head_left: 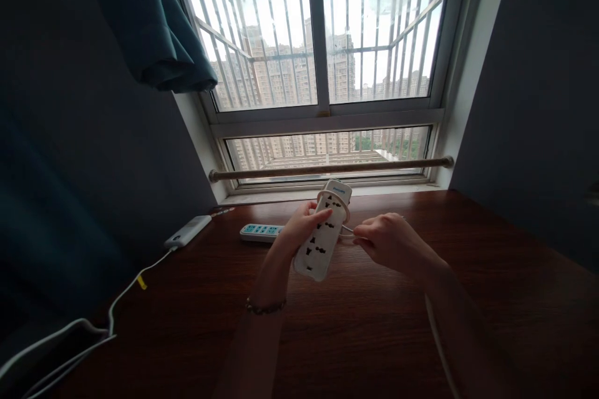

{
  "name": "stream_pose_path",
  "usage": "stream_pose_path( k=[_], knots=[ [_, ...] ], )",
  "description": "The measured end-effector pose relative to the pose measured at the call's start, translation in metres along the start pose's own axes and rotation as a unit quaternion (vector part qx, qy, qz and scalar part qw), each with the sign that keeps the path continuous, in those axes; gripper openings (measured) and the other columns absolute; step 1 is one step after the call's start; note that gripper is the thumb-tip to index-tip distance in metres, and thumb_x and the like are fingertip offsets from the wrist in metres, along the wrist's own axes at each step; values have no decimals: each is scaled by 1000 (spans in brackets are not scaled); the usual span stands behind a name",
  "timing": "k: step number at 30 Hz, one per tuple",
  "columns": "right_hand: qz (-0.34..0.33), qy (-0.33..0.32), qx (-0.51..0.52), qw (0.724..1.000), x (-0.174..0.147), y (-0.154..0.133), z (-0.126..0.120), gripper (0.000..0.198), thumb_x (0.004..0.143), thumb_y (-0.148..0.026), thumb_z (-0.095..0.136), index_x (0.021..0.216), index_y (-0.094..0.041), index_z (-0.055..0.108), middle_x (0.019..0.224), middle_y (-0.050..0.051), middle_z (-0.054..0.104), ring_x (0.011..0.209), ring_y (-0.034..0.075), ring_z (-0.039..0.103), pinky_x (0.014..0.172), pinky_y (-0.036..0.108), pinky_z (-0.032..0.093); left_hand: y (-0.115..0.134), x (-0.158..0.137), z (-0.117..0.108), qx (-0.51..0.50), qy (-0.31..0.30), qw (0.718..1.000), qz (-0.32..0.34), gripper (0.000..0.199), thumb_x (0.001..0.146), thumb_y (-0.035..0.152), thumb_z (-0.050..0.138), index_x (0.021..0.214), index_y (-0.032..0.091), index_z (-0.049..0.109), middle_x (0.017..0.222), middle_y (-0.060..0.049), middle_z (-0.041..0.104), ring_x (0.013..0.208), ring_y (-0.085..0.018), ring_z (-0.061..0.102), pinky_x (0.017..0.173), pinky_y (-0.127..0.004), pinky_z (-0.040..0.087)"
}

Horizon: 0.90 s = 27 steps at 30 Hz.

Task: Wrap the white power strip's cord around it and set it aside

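Note:
My left hand (302, 227) grips a white power strip (322, 238) above the dark wooden desk (355, 330), sockets facing me, its far end tilted up toward the window. A white cable (347, 229) loops around the strip's upper part. My right hand (390, 240) pinches that cable just right of the strip. The cable's lower run (437, 336) trails past my right forearm toward the desk's near edge. A bracelet sits on my left wrist.
A second white strip with blue sockets (261, 232) lies flat behind my left hand. A white adapter block (188, 231) rests at the desk's left, its cord (124, 290) running to the near-left corner. A metal rail (327, 169) crosses the window; a teal curtain (154, 31) hangs top left.

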State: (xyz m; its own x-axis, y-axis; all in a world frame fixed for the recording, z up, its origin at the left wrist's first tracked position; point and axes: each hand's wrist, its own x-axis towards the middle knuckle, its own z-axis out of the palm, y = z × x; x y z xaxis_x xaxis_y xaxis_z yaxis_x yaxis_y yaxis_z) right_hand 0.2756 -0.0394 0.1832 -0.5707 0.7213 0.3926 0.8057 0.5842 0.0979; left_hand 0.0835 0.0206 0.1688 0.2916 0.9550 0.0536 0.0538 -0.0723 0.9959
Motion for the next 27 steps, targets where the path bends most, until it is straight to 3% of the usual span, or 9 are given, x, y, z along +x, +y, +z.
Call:
stream_pose_path(
  k=[4,8,13,16,21,24,27],
  knots=[
    [3,2,-3,1000,-1,4,-4,26,82,-25,42,64,-16,59,68,3,63,61,11,54,54,26,22,-1,-1,2,42,29,998,30,44,64,44,61,94,14,50,64,-3,63,51,-16,59,44,-24,43],
    [15,7,-23,1000,-3,10,-4,28,82,-27,42,64,-17,60,68,3,64,62,12,54,55,25,23,-10,6,4,117,9,992,43,41,67,47,55,89,12,55,68,-5,63,55,-16,58,45,-22,41],
    [14,-17,-7,1000,-3,13,-2,23,80,-26,44,67,-17,61,70,5,64,66,14,56,57,25,25,-17,7,14,281,37,955,93,31,67,43,55,77,14,58,70,-5,62,62,-17,55,51,-23,38],
    [17,-33,14,999,-4,15,-1,15,78,-26,48,76,-18,61,69,3,64,66,14,57,56,24,25,-11,-2,26,331,-9,931,154,22,72,35,50,79,17,60,74,-3,63,67,-17,54,57,-23,37],
    [-23,-75,75,994,-4,14,3,12,68,-30,62,76,-21,61,71,-1,64,67,14,57,55,22,25,-1,-16,36,365,-129,899,202,17,71,29,49,66,17,60,59,1,55,56,-12,46,54,-21,34],
    [-47,-100,130,985,-2,9,5,25,63,-35,67,83,-23,61,73,-3,64,68,14,57,56,21,28,-2,-21,32,409,-176,878,177,19,68,32,54,62,16,61,51,3,49,52,-10,41,50,-20,31],
    [-81,-131,189,970,0,3,3,28,61,-36,68,83,-21,60,72,-3,63,65,12,55,55,20,29,-3,-26,27,438,-225,863,112,23,64,36,58,68,15,64,54,3,52,52,-9,41,50,-19,32]
  ],
)
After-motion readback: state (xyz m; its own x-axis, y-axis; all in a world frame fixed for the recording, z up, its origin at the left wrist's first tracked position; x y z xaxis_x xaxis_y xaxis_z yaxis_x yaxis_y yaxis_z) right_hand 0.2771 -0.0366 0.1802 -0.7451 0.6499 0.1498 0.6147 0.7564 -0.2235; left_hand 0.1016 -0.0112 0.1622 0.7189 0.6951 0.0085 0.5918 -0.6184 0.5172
